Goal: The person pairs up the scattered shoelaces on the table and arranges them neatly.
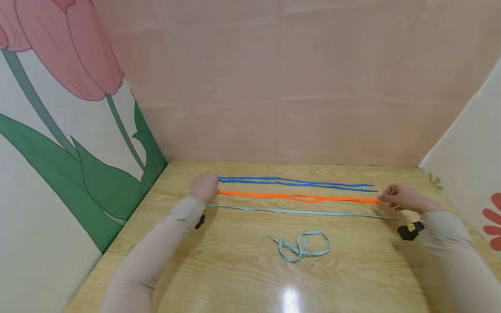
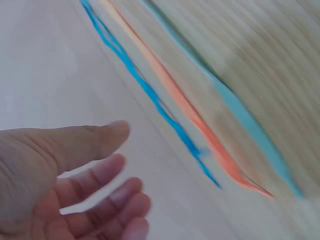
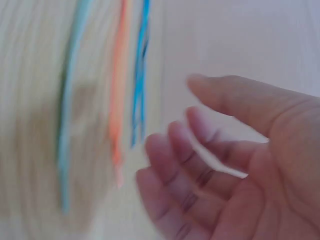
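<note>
Two orange shoelaces [image 1: 274,195] lie stretched side by side across the table, parting slightly in the middle. Behind them run two blue shoelaces [image 1: 313,182], and in front a straight pale blue shoelace [image 1: 297,211]. My left hand [image 1: 204,188] hovers by the left ends of the laces; in the left wrist view its bent fingers [image 2: 115,195] hold nothing. At the right end of the orange pair is my right hand [image 1: 405,198]. The right wrist view shows its thumb apart from its loosely bent fingers [image 3: 170,165], with nothing between them.
A second pale blue shoelace [image 1: 305,247] lies in loose loops nearer the front of the wooden table [image 1: 219,278]. A pink backdrop [image 1: 282,87] rises at the table's back edge. Printed flower panels stand on the left and right.
</note>
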A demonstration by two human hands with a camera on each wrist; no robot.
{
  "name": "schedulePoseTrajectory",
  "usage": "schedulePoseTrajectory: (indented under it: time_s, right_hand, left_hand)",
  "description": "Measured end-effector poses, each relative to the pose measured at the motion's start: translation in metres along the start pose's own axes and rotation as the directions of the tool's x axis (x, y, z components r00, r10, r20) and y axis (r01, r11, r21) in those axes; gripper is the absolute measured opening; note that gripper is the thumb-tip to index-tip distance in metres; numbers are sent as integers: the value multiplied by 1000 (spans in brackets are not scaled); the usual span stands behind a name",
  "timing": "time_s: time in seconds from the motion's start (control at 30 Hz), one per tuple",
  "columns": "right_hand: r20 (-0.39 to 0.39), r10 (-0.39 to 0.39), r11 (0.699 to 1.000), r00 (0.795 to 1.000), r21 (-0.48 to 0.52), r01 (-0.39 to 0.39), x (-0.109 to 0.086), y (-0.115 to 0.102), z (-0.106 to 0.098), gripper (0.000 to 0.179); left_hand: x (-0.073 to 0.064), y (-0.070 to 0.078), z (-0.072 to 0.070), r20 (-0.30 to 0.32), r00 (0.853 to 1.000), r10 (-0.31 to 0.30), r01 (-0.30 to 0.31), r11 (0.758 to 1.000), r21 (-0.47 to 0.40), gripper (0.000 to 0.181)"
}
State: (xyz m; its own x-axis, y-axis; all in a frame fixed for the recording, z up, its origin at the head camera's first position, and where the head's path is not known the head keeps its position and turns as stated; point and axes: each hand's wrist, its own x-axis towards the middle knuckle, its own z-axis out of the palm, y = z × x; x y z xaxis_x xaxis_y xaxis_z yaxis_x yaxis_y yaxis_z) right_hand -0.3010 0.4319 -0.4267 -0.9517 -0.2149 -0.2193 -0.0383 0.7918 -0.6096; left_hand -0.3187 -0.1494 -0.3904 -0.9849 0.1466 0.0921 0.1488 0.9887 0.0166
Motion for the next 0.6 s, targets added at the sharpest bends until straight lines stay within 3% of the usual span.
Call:
schedulePoseTrajectory:
  time_s: [0.1, 0.17, 0.23, 0.3, 0.43, 0.5, 0.6]
  right_hand:
    - [-80, -73, 996, 994, -49, 70, 1, -23, 2, 37]
    - [-104, -114, 992, 988, -73, 107, 0, -39, 5, 37]
    - [-113, -145, 986, 983, -94, 135, 1, -53, 8, 35]
    - [-110, -167, 983, 980, -98, 157, 2, -64, 12, 31]
    - [-106, -202, 975, 974, -119, 190, 4, -78, 21, 24]
    - [-110, -222, 970, 969, -124, 208, 4, -82, 25, 21]
    - [-110, -251, 964, 962, -122, 237, 5, -86, 32, 17]
  left_hand:
    - [0, 26, -3, -34, 990, 133, -135, 989, -57, 24]
    - [-1, 45, -3, 1, 976, 219, -217, 968, -124, 32]
    - [-5, 65, -2, 58, 949, 309, -295, 940, -173, 43]
    - [-11, 83, 1, 118, 906, 407, -381, 904, -193, 51]
    - [-28, 112, 13, 222, 783, 581, -559, 814, -158, 49]
    - [-35, 121, 20, 260, 726, 636, -627, 768, -129, 41]
    - [-44, 131, 28, 296, 660, 690, -701, 708, -86, 24]
